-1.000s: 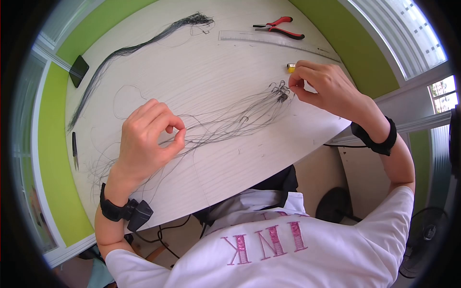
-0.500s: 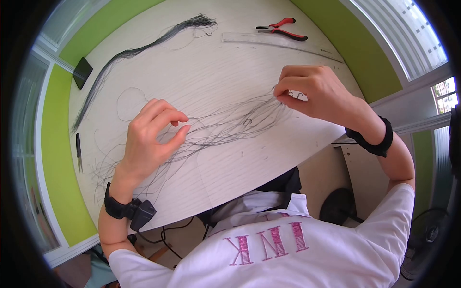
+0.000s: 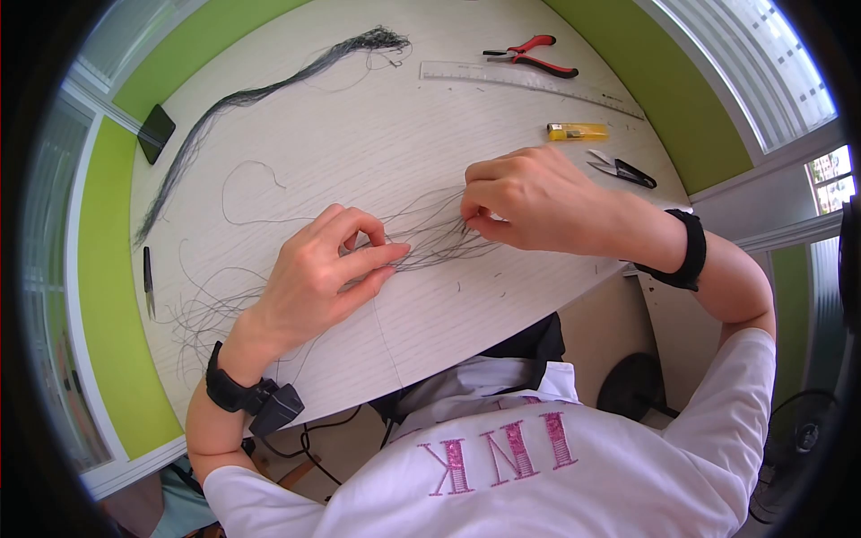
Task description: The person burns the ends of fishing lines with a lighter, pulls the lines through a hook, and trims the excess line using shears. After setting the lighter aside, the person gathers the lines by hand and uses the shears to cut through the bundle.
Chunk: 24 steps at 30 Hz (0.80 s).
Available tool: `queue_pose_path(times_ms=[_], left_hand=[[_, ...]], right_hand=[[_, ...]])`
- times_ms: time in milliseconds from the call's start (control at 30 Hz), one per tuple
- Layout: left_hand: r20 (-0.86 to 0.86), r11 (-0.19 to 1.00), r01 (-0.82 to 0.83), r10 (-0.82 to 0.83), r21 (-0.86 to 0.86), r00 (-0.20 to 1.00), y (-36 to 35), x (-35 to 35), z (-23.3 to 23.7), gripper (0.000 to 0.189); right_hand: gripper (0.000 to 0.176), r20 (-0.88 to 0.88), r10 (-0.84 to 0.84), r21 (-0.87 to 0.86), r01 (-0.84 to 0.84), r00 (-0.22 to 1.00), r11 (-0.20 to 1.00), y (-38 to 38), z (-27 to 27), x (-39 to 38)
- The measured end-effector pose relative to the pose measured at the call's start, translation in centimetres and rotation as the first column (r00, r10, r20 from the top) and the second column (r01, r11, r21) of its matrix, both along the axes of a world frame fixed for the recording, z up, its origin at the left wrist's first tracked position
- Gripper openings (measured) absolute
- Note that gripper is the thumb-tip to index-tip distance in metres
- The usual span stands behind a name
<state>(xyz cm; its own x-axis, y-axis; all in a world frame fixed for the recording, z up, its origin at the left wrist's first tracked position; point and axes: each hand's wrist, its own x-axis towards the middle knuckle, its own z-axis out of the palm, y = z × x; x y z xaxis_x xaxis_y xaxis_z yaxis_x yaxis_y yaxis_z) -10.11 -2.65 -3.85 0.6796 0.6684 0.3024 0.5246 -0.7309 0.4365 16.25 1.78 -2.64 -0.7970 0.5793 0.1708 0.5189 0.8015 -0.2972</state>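
Note:
A loose bundle of thin dark fishing lines (image 3: 430, 240) runs across the table between my two hands, its far ends spreading in a tangle on the left. My right hand (image 3: 529, 197) is closed, thumb and fingertips pinched at a small dark fish hook (image 3: 465, 230) among the strands; most of the hook is hidden. My left hand (image 3: 327, 269) lies over the bundle, fingers bent and thumb close to the index finger, with strands passing between them. One stray line (image 3: 224, 193) curls on the table above my left hand.
At the back lies another dark line bundle (image 3: 269, 91). To the right are red-handled pliers (image 3: 547, 65), a clear ruler (image 3: 529, 87), a yellow lighter (image 3: 578, 132) and thread snips (image 3: 623, 168). Tweezers (image 3: 149, 282) and a black flat object (image 3: 156, 134) sit at the left edge.
My right hand has moved left and down along the lines, uncovering the lighter and snips. My left hand has shifted right, its fingers closing in on the bundle.

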Motion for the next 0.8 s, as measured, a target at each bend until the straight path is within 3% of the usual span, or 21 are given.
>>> queue_pose_path(times_ms=[100, 300, 400, 600, 800], left_hand=[[0.012, 1.0, 0.004, -0.004, 0.003, 1.0, 0.0, 0.0, -0.2, 0.028], [0.021, 0.999, 0.013, -0.013, 0.035, 1.0, 0.0, -0.1, -0.1, 0.027], [0.02, 0.999, 0.005, -0.006, 0.034, 1.0, -0.2, -0.1, -0.1, 0.026], [0.033, 0.997, 0.001, -0.003, 0.072, 0.999, -0.1, 0.2, -0.1, 0.02], [0.047, 1.0, -0.009, 0.008, 0.018, 0.999, -0.1, 0.0, -0.1, 0.023]], right_hand=[[0.012, 0.096, 0.026, 0.131, -0.039, 0.995, 0.991, 0.0, -0.1, -0.4], [0.015, 0.117, 0.072, 0.233, -0.098, 0.991, 0.968, 0.5, 0.2, -0.3], [0.015, 0.051, 0.042, 0.131, -0.049, 0.998, 0.99, 0.5, 0.8, 0.3], [0.013, 0.081, 0.057, 0.067, -0.063, 0.995, 0.996, 0.1, 0.1, 0.0], [0.011, 0.151, 0.097, 0.185, -0.125, 0.984, 0.975, 0.1, -0.1, -0.7]])
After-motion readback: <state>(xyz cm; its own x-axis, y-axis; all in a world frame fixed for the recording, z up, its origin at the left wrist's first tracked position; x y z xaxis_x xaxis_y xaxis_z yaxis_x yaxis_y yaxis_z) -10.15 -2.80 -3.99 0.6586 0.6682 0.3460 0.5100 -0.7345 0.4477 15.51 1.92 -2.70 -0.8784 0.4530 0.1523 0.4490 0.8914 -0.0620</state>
